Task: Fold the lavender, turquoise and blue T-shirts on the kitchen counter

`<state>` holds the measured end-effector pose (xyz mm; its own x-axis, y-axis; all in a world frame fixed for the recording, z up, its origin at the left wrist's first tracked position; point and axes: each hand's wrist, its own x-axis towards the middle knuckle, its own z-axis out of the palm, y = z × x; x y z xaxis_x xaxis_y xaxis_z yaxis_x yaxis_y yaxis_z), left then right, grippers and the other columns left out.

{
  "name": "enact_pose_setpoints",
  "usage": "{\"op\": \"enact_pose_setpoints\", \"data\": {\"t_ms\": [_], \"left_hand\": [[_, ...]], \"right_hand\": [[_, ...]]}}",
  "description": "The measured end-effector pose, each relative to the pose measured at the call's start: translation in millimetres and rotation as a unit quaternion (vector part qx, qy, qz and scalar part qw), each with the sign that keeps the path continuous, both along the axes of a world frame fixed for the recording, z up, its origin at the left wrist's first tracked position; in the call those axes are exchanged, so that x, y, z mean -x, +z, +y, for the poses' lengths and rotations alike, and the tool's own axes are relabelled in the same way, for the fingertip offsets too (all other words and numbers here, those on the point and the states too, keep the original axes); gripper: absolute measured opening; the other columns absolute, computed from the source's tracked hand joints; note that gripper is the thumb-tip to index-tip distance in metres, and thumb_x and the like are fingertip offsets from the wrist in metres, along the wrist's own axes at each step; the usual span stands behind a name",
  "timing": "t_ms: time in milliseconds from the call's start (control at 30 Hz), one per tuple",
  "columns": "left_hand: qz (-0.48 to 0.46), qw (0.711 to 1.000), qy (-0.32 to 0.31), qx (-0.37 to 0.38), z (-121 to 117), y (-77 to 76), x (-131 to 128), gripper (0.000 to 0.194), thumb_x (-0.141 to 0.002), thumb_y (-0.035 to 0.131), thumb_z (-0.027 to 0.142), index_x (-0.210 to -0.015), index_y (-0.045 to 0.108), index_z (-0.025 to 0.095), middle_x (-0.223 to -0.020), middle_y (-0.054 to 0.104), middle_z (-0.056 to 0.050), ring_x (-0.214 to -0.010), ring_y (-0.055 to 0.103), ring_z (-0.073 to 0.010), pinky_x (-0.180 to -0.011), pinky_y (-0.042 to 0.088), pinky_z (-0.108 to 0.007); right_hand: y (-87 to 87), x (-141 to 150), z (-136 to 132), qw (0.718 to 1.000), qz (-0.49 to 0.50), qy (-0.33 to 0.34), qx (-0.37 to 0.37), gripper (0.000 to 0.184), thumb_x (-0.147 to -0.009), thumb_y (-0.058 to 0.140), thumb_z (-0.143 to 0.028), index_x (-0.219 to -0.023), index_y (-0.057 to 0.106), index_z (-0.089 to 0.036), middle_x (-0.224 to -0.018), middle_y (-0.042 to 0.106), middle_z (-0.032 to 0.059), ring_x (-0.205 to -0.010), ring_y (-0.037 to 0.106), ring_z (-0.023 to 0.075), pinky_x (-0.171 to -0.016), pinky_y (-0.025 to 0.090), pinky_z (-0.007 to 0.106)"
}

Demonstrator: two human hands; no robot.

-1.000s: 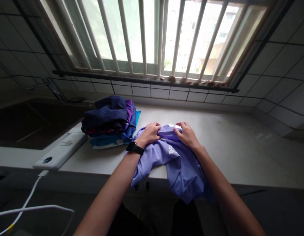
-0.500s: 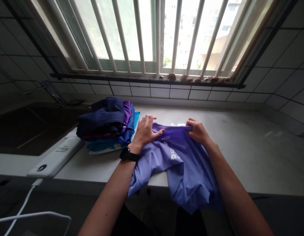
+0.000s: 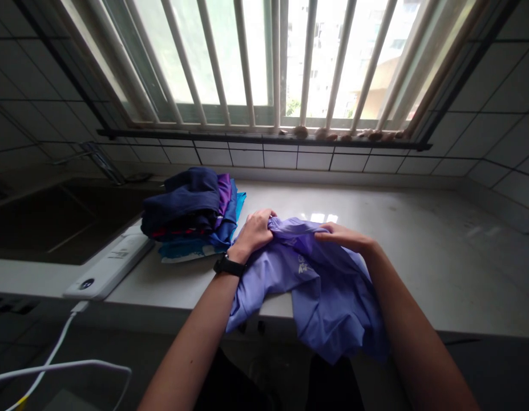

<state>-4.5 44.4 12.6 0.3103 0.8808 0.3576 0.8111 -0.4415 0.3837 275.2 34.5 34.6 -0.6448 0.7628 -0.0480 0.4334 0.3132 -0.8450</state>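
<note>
From the head view, I have a crumpled lavender shirt (image 3: 319, 291) on the counter (image 3: 422, 268), its long axis running toward me and its near end hanging over the front edge. My left hand (image 3: 254, 233) clutches its bunched far edge; my right hand (image 3: 343, 238) lies nearly flat across it, and I cannot tell whether it grips.

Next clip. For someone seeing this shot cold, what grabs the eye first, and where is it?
The lavender shirt bunched at the front edge of the white counter draws the eye, part of it hanging over, with the left hand gripping its top fold and the right hand laid across it. Just left sits a stack of folded navy, purple and blue clothes. Above, a bright barred window fills the wall.
</note>
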Motion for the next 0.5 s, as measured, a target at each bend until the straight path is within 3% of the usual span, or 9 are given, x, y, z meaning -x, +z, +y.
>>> {"op": "enact_pose_setpoints", "data": {"t_ms": [100,167,267,367,433,500], "left_hand": [[0.016,1.000,0.021,-0.011,1,-2.7,1,0.017,-0.080,0.057,0.013,-0.092,0.065,0.021,-0.102,0.071,-0.011,-0.098,0.067,-0.0262,-0.090,0.052,-0.038],[0.027,0.998,0.049,0.001,2,-3.1,1,0.007,-0.084,0.058,0.018,-0.085,0.064,0.021,-0.095,0.071,-0.011,-0.091,0.068,-0.0259,-0.084,0.052,-0.036],[0.042,0.996,0.063,0.036,1,0.2,2,0.019,-0.093,0.054,0.026,-0.076,0.064,0.022,-0.085,0.073,-0.012,-0.084,0.070,-0.0255,-0.078,0.049,-0.033],[0.069,0.996,0.033,0.054,-1,5.6,1,0.030,-0.097,0.048,0.027,-0.073,0.066,0.021,-0.083,0.075,-0.014,-0.082,0.071,-0.0259,-0.079,0.048,-0.033],[0.075,0.996,0.001,0.044,-4,8.4,-1,0.032,-0.098,0.047,0.026,-0.075,0.068,0.019,-0.083,0.076,-0.013,-0.080,0.070,-0.0249,-0.081,0.049,-0.034],[0.062,0.997,-0.028,0.023,-5,9.7,-3,0.031,-0.098,0.047,0.026,-0.078,0.069,0.019,-0.084,0.075,-0.011,-0.080,0.068,-0.0233,-0.084,0.049,-0.034]], "right_hand": [[9.2,-4,-6,0.984,0.017,0.139,0.107,0.057,-0.072,0.080,-0.071,-0.091,0.073,-0.018,-0.085,0.067,0.0007,-0.078,0.058,0.0178,-0.070,0.046,0.029],[11.9,-6,-8,0.975,0.039,0.169,0.139,0.050,-0.072,0.086,-0.061,-0.091,0.073,-0.017,-0.089,0.069,0.0017,-0.083,0.061,0.0177,-0.075,0.048,0.029],[9.1,-6,-6,0.985,0.067,0.093,0.130,0.041,-0.078,0.085,-0.051,-0.096,0.072,-0.017,-0.099,0.071,0.0053,-0.092,0.064,0.0188,-0.081,0.052,0.031],[1.7,-4,-2,0.991,0.063,-0.010,0.114,0.046,-0.083,0.081,-0.051,-0.115,0.069,-0.020,-0.110,0.070,0.0072,-0.096,0.065,0.0192,-0.079,0.054,0.030],[-2.5,-2,0,0.990,0.054,-0.012,0.131,0.054,-0.082,0.082,-0.049,-0.125,0.066,-0.021,-0.111,0.070,0.0070,-0.095,0.066,0.0189,-0.078,0.055,0.031],[-4.6,1,1,0.986,0.052,0.036,0.151,0.064,-0.078,0.086,-0.045,-0.132,0.063,-0.021,-0.110,0.069,0.0056,-0.093,0.066,0.0181,-0.079,0.055,0.031]]}}
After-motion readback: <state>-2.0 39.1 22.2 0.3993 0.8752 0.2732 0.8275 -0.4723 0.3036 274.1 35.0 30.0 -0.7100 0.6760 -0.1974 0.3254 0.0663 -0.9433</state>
